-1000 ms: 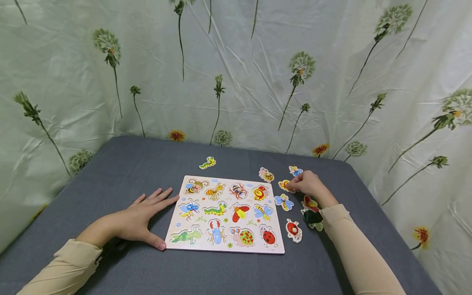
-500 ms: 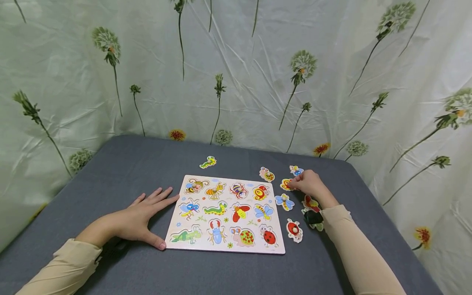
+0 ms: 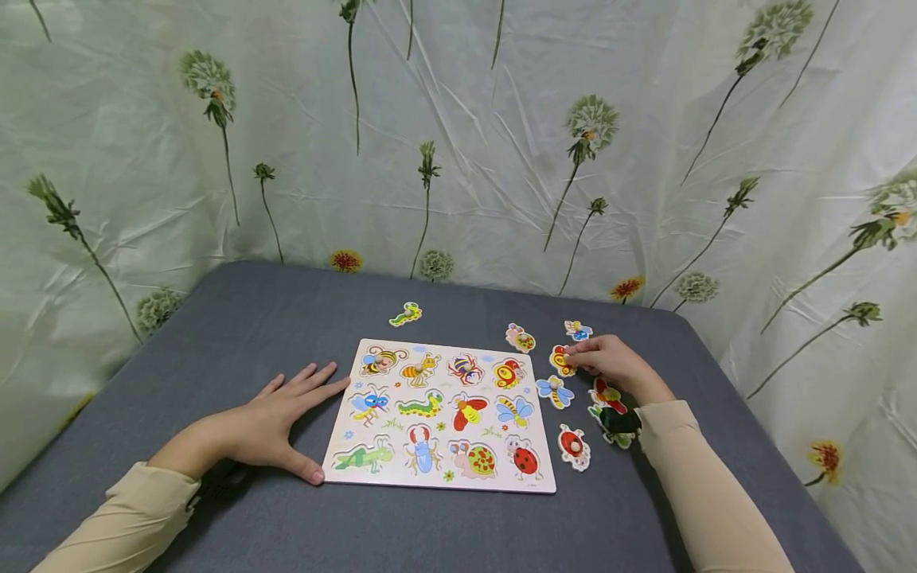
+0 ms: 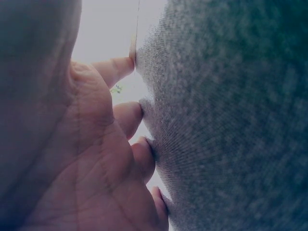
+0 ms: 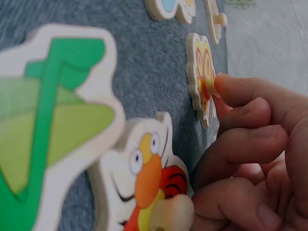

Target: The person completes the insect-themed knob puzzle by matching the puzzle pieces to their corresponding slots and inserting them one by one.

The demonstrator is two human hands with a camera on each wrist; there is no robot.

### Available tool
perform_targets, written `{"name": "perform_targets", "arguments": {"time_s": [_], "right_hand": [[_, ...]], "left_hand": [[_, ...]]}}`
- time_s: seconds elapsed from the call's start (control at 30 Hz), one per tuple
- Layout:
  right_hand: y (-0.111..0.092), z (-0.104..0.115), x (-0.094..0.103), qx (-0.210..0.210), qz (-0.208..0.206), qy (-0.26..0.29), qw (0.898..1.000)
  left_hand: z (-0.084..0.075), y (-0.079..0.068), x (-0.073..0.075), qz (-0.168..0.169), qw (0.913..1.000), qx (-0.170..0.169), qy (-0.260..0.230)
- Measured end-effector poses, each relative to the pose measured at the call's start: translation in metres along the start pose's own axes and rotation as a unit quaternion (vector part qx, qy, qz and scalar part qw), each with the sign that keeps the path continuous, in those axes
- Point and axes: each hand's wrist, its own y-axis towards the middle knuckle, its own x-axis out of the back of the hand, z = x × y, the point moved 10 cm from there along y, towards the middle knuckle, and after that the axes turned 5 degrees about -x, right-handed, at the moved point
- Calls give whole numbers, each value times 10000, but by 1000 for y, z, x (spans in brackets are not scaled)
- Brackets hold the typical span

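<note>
My right hand (image 3: 622, 366) pinches the knob of a red-and-yellow butterfly puzzle piece (image 3: 561, 360), right of the board's far corner. In the right wrist view, the butterfly piece (image 5: 200, 67) stands tilted against the fingertips, its wooden knob between thumb and finger. The pink peg puzzle board (image 3: 430, 495) shows printed insects; the bee, ant and spider pieces along its far row have knobs. My left hand (image 3: 275, 426) lies with fingers spread on the cloth, thumb and index fingertips at the board's left edge. The left wrist view shows its palm and fingertips (image 4: 126, 65) close up.
Around the board's right side lie a ladybug piece (image 3: 574, 447), a dragonfly piece (image 3: 555, 392), a snail piece (image 3: 520, 338) and a blue-winged piece (image 3: 578, 331). Under the right wrist are red and green pieces (image 3: 607, 394). A caterpillar piece (image 3: 406, 314) lies beyond the board.
The butterfly piece has turned under my right hand's fingers, and that hand has shifted slightly right. My left hand and the board hold their places.
</note>
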Motion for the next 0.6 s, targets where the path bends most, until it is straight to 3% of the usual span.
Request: {"name": "perform_targets", "arguments": {"time_s": [0.6], "right_hand": [[3, -6, -4, -118, 396, 321, 9986]], "left_hand": [[0, 0, -1, 32, 10000, -13, -48]]}}
